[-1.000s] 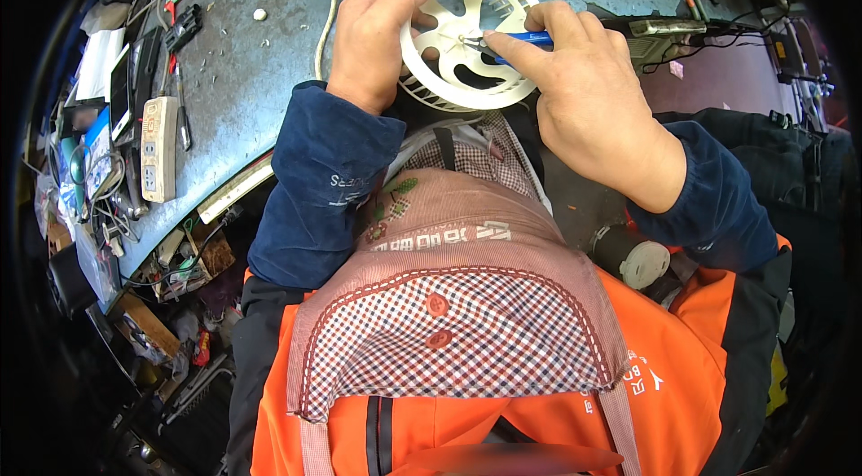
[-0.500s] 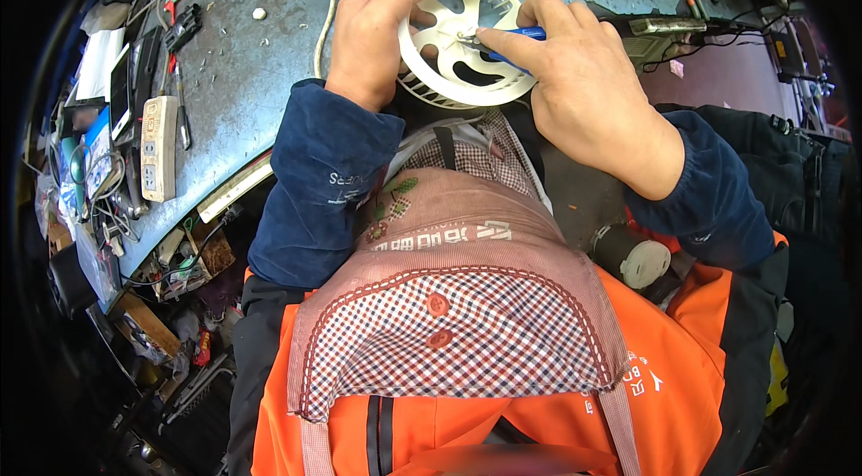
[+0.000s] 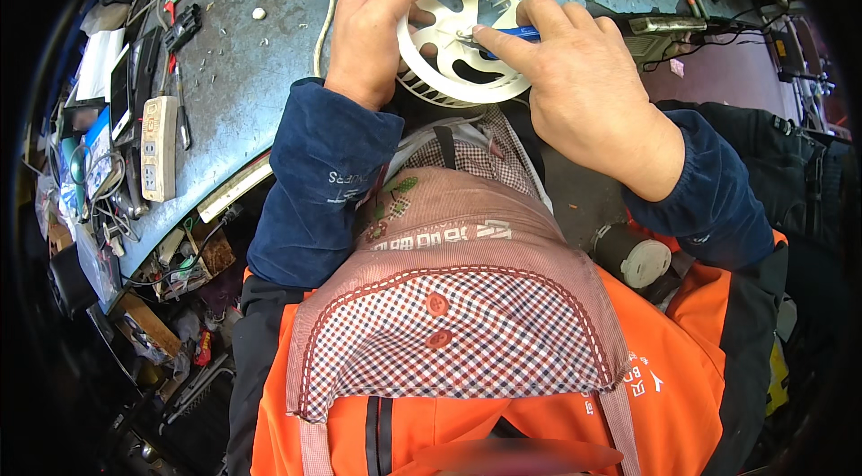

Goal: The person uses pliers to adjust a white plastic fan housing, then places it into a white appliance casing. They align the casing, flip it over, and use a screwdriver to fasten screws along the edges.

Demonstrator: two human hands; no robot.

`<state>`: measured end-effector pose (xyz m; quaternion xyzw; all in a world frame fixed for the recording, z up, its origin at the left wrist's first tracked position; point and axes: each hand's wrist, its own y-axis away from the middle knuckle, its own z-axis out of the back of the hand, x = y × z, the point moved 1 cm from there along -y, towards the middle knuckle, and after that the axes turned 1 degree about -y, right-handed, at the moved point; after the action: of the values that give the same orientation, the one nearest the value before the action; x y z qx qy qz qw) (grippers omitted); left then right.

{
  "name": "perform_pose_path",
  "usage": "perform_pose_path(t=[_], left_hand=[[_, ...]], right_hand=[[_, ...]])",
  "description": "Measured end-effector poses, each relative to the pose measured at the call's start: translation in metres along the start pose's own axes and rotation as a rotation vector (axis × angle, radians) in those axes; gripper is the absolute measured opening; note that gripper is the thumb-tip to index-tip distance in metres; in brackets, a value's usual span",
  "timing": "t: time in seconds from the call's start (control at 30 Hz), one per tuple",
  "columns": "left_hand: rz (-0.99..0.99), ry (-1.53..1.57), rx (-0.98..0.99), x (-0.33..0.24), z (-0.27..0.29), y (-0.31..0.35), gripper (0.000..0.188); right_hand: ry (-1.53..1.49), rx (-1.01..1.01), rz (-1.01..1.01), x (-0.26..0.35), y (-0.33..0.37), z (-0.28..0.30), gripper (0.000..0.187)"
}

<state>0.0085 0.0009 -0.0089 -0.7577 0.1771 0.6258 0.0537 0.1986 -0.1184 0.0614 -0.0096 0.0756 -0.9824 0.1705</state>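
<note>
shifted slightly leftward since a second ago, our right hand [image 3: 588, 72] and its blue-handled pliers [image 3: 518, 33] sit nearer the hub of a cream plastic blower wheel [image 3: 446, 30], itself nudged a touch up the view. our left hand [image 3: 370, 31] grips the wheel by its left rim, thumb over the ring, fingers tucked behind the spokes. our right hand grasps the pliers, index finger stretched toward the hub; we cannot tell whether the metal tips are closed on anything.

we hold the wheel at the near edge of the blue workbench [image 3: 242, 63], beyond our apron [image 3: 449, 332]. its spoked face is turned up toward us, leaning toward the view's upper right; its axle line runs down and away to the lower left, where the slatted drum shows. the pliers lie roughly crosswise, tips pointing left. a pale cord [image 3: 324, 27] trails just beside our left hand.
</note>
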Motion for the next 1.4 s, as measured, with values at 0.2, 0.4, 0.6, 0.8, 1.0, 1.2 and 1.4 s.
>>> perform_pose_path(t=[0.2, 0.4, 0.6, 0.8, 1.0, 1.2, 1.4], left_hand=[[-0.005, -0.042, 0.013, -0.002, 0.0, 0.001, 0.05], [-0.005, -0.042, 0.009, -0.003, -0.001, 0.001, 0.051], [-0.027, -0.044, -0.005, -0.002, -0.003, 0.002, 0.05], [-0.035, -0.013, -0.02, -0.002, -0.003, 0.005, 0.049], [-0.048, -0.027, -0.018, -0.001, -0.004, 0.004, 0.048], [-0.045, -0.017, -0.025, -0.001, -0.004, 0.006, 0.049], [-0.042, -0.001, -0.019, 0.0, -0.003, 0.005, 0.049]], right_hand=[[0.021, -0.008, 0.02, -0.001, -0.001, 0.0, 0.061], [-0.059, 0.009, -0.001, -0.005, -0.002, -0.002, 0.058], [-0.101, 0.005, -0.005, -0.004, 0.0, -0.002, 0.056], [-0.034, -0.008, 0.006, -0.001, 0.001, -0.006, 0.056], [-0.001, -0.019, 0.007, 0.002, 0.004, -0.009, 0.057], [0.006, -0.101, 0.027, -0.001, 0.005, -0.01, 0.057], [0.124, -0.099, 0.09, -0.003, 0.003, -0.002, 0.056]])
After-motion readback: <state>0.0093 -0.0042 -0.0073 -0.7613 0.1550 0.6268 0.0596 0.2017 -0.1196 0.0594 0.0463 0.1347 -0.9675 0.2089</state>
